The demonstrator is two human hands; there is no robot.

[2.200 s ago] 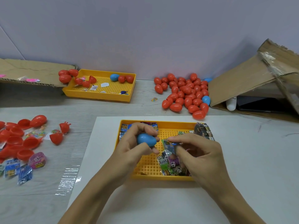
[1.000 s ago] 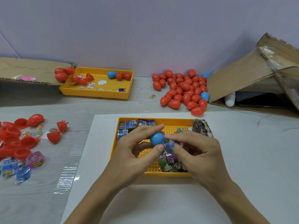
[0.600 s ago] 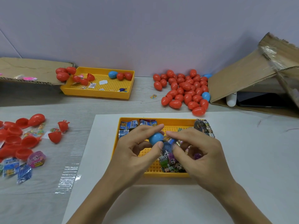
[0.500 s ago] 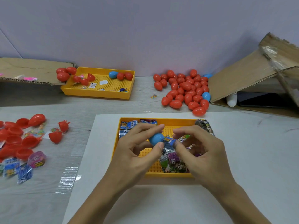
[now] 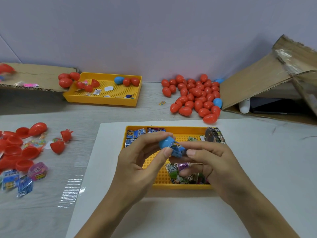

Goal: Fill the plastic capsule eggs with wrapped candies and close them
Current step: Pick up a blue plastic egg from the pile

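Above the near yellow tray (image 5: 171,186), the left hand (image 5: 137,162) pinches a blue egg half (image 5: 166,142) between thumb and fingers, while the right hand (image 5: 211,162) grips a blue wrapped candy (image 5: 177,149) at the half's mouth. More candies (image 5: 181,172) lie in the tray beneath. Closed red eggs (image 5: 193,98) are heaped on the worktop (image 5: 68,114) beyond; open red halves (image 5: 18,148) lie far left.
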